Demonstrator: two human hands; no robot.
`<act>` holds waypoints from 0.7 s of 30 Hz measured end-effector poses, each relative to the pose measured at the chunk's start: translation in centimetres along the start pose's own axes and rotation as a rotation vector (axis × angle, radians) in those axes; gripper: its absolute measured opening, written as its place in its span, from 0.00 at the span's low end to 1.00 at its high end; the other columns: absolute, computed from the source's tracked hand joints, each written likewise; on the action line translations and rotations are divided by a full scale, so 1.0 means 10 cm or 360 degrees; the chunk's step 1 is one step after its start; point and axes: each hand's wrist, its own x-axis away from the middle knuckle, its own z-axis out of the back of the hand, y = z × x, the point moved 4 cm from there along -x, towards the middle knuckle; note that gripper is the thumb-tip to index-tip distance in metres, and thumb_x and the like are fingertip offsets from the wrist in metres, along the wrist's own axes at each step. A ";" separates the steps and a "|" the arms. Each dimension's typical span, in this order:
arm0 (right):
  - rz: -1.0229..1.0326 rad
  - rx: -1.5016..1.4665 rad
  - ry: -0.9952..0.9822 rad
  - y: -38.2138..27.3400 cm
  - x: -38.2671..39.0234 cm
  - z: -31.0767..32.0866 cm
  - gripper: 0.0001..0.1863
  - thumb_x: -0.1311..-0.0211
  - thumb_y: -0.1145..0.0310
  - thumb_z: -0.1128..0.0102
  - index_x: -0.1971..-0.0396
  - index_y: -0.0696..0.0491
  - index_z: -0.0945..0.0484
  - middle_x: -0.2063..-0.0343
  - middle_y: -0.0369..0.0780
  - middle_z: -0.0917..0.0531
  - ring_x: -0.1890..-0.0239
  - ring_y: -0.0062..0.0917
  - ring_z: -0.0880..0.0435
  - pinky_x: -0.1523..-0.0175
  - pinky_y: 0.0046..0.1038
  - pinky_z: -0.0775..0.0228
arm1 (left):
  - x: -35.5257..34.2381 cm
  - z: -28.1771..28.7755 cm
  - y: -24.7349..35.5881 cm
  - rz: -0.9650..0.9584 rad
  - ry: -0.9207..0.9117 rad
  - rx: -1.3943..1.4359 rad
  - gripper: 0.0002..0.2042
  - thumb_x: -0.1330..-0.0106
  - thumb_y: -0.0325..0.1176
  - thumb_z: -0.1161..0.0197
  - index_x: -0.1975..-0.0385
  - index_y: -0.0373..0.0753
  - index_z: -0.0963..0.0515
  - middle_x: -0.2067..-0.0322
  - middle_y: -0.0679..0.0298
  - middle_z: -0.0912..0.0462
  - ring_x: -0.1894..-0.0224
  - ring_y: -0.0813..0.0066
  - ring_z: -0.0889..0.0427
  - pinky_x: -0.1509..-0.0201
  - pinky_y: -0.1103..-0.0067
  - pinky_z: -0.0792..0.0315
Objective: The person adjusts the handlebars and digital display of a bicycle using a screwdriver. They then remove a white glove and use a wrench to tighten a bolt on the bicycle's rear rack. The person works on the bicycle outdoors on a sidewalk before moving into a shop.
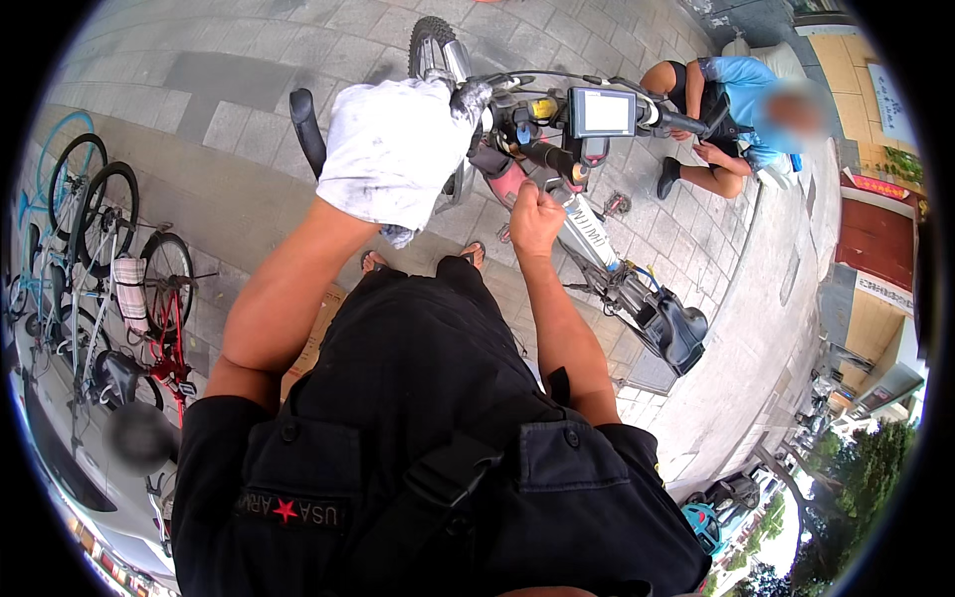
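Observation:
My left hand [398,149] wears a loose white glove with dark grease stains at the fingers. Its fingers curl in beside the front end of a bicycle [589,234], and what they hold is hidden. Bare and closed, my right hand [538,219] is above the bicycle's white frame, next to a red part [505,181]. Anything inside its fingers is too small or covered to name. A display [603,112] is mounted on the handlebar, close to a black grip [686,121]. Beyond my gloved hand stands the knobby front wheel [432,45].
To the right, a person in a blue shirt [741,85] sits low, near the handlebar's end. Several parked bicycles [104,224] line the left side, by a pale car [70,428]. The bicycle's black saddle [671,328] lies to my right. Paving [557,50] surrounds my sandalled feet.

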 end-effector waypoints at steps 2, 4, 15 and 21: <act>0.0096 -0.0048 0.0001 0.25 -0.07 -0.05 0.22 0.33 0.68 0.43 0.89 0.56 0.33 0.86 0.29 0.31 0.78 0.10 0.36 0.75 0.25 0.44 | 0.00 0.01 0.03 -0.0007 -0.0015 -0.0012 0.13 0.32 0.41 0.41 0.73 0.39 0.17 0.77 0.57 0.14 0.72 0.59 0.13 0.66 0.63 0.25; 0.0104 -0.0116 -0.0030 0.38 -0.11 -0.08 0.21 0.34 0.70 0.43 0.88 0.57 0.34 0.86 0.28 0.31 0.78 0.10 0.37 0.75 0.25 0.45 | -0.01 0.01 0.06 -0.0034 -0.0017 -0.0039 0.13 0.31 0.41 0.41 0.72 0.39 0.18 0.77 0.57 0.14 0.71 0.59 0.13 0.65 0.63 0.24; 0.0103 0.0134 -0.0135 0.22 0.11 0.22 0.19 0.24 0.55 0.38 0.56 0.59 0.18 0.66 0.39 0.14 0.66 0.19 0.21 0.57 0.25 0.27 | 0.01 0.04 0.07 0.0044 -0.0103 -0.0078 0.14 0.28 0.43 0.42 0.67 0.39 0.18 0.74 0.55 0.14 0.69 0.58 0.13 0.64 0.62 0.23; 0.0672 0.0186 0.0014 -0.02 0.12 0.21 0.16 0.19 0.59 0.46 0.54 0.59 0.19 0.64 0.39 0.17 0.63 0.21 0.23 0.55 0.27 0.27 | 0.03 0.05 0.08 0.0123 -0.0105 0.0049 0.16 0.28 0.45 0.44 0.68 0.40 0.17 0.72 0.55 0.13 0.67 0.56 0.12 0.63 0.59 0.24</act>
